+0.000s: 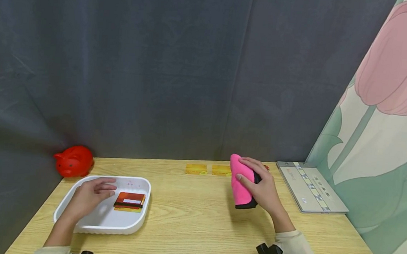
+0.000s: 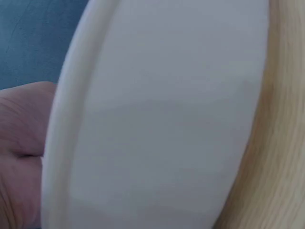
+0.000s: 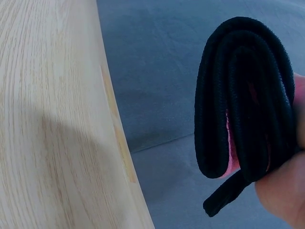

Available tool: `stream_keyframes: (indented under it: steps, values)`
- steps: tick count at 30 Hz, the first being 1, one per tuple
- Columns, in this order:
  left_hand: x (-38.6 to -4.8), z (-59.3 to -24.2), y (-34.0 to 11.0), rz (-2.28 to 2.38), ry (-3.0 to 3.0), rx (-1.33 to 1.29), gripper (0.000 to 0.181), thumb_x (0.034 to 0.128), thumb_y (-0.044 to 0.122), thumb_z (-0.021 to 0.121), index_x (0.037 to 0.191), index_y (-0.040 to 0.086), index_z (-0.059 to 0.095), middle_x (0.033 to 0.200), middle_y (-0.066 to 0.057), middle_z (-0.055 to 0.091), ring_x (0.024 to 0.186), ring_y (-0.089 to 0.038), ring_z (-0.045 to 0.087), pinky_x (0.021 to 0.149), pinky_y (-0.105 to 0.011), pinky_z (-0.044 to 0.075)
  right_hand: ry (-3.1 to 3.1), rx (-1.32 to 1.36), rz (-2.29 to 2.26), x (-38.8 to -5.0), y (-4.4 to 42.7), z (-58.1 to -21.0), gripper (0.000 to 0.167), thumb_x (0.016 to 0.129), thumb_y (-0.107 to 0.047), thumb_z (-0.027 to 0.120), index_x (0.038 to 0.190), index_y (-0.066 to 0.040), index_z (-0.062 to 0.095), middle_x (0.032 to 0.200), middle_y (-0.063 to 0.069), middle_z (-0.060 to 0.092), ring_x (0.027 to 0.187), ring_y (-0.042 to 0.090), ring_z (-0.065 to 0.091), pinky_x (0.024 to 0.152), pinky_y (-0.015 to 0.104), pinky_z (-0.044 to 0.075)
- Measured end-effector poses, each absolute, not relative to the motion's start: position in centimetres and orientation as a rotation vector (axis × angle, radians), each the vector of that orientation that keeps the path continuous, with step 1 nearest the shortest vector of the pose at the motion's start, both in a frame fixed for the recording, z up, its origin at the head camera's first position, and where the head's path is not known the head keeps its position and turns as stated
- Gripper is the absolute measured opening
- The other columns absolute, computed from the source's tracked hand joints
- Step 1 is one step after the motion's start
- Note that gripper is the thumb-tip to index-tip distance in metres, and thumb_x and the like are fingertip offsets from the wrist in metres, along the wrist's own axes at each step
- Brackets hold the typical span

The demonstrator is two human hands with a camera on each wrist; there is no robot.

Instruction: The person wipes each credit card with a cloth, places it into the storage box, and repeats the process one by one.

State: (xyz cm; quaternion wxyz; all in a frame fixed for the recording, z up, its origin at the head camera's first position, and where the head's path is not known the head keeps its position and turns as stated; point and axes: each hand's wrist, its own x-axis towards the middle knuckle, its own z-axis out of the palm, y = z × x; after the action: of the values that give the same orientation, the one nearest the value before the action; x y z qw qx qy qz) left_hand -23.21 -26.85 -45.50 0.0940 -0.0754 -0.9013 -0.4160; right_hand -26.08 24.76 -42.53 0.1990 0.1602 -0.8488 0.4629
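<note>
My right hand (image 1: pixel 263 186) holds a folded pink cloth (image 1: pixel 240 180) with black edging, raised above the table. In the right wrist view the cloth's rolled black edges (image 3: pixel 243 95) face the camera, and a fingertip presses against its side. My left hand (image 1: pixel 90 198) is over the white tray (image 1: pixel 125 230), fingers loosely bent, with nothing between them. Beside those fingers, a small stack of red and yellow cards (image 1: pixel 129 201) lies in the tray. The left wrist view is mostly filled by the tray's outer wall (image 2: pixel 167 119).
A red piggy bank (image 1: pixel 74 161) stands behind the tray. Two yellow cards (image 1: pixel 196 169) lie along the table's back edge, one partly behind the cloth. A grey folder (image 1: pixel 312 187) lies at the right, and a small red thing (image 1: pixel 266 167) shows behind my right hand.
</note>
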Motion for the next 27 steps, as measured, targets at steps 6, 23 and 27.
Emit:
stream_keyframes:
  steps: [6, 23, 27]
  values:
    - [-23.5, -44.3, -25.8, -1.425, -2.648, -0.262, 0.044, 0.0928, 0.009, 0.076, 0.133, -0.003, 0.064, 0.116, -0.022, 0.076, 0.092, 0.003, 0.072, 0.081, -0.008, 0.054, -2.353, 0.451, 1.298, -26.1, 25.0, -42.4, 0.048, 0.093, -0.02, 0.079, 0.139, -0.024, 0.066, 0.145, 0.002, 0.06, 0.129, 0.009, 0.05, 0.093, 0.021, 0.05]
    - [-31.4, -39.4, -11.0, -1.548, -2.719, -0.618, 0.037, 0.0954, 0.015, 0.075, 0.132, 0.01, 0.068, 0.128, -0.014, 0.071, 0.115, -0.028, 0.068, 0.096, -0.041, 0.059, -2.308, 0.427, 1.344, -26.1, 26.4, -41.9, 0.048, 0.093, -0.019, 0.078, 0.139, -0.022, 0.066, 0.146, 0.004, 0.059, 0.125, 0.011, 0.054, 0.089, 0.018, 0.051]
    - [-33.3, -40.3, -7.8, -1.586, -2.775, -0.624, 0.039, 0.095, 0.01, 0.074, 0.134, 0.009, 0.067, 0.132, -0.014, 0.067, 0.12, -0.031, 0.064, 0.1, -0.043, 0.057, -2.287, 0.432, 1.362, -26.2, 26.8, -41.8, 0.047, 0.093, -0.019, 0.078, 0.139, -0.023, 0.066, 0.146, 0.003, 0.059, 0.126, 0.011, 0.054, 0.09, 0.019, 0.051]
